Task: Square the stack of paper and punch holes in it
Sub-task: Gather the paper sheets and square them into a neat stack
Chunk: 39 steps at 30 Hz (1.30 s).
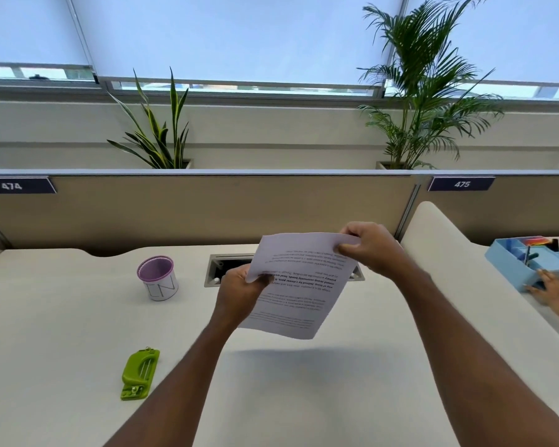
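A thin stack of printed paper [299, 293] hangs in the air above the white desk [62, 333], tilted, with its text upside down to me. My left hand [241, 293] grips its left edge near the middle. My right hand [370, 250] pinches its far right corner. The paper casts a shadow on the desk below. A green hole punch [140, 374] lies flat on the desk to the lower left, apart from both hands.
A purple-rimmed white pen cup [159, 279] stands at the left. A cable slot [221, 269] sits behind the paper. A beige partition [191, 208] closes the back. At the right, another person's hand [551, 288] touches a blue organiser tray [510, 262].
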Each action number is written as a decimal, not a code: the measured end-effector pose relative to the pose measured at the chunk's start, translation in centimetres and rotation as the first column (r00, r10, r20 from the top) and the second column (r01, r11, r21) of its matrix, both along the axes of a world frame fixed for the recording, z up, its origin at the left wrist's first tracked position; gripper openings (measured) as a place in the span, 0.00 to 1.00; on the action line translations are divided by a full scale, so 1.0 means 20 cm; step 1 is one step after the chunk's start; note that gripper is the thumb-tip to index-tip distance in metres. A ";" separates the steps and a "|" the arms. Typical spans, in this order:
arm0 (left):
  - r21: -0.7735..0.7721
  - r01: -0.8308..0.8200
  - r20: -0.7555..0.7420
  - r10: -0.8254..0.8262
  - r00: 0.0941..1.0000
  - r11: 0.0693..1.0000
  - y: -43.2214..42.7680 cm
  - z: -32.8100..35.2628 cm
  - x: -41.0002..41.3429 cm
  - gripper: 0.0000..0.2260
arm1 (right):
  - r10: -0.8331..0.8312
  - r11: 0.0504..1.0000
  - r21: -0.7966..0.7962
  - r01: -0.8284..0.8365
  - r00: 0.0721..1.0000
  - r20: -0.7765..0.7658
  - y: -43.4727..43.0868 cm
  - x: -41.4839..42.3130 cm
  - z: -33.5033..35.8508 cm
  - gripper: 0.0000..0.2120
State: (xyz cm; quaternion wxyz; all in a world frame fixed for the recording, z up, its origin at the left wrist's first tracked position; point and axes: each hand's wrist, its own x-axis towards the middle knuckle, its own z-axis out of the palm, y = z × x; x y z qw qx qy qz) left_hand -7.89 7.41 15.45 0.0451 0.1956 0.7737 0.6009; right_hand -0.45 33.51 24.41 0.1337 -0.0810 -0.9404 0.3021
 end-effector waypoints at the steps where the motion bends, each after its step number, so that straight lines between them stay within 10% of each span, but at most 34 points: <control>1: 0.021 -0.002 0.013 0.002 1.000 1.000 -0.01 0.00 0.00 0.04 | -0.015 0.998 -0.065 0.015 1.000 0.014 0.03 0.01 -0.01 0.07; 10: 0.198 -0.102 0.211 0.059 0.976 0.975 -0.02 -0.06 0.01 0.07 | -0.006 0.672 -0.739 -0.035 0.999 -0.053 -0.01 0.02 -0.28 0.06; 32: 0.030 -0.204 0.211 0.193 0.958 0.979 0.04 -0.34 0.10 0.12 | -0.213 0.790 -0.596 0.145 0.976 -0.045 -0.24 0.15 -0.69 0.12; 39: 0.180 -0.198 0.189 0.163 0.968 0.964 0.01 -0.15 0.02 0.06 | -0.181 0.879 -0.466 0.105 0.976 -0.120 -0.14 0.09 -0.55 0.07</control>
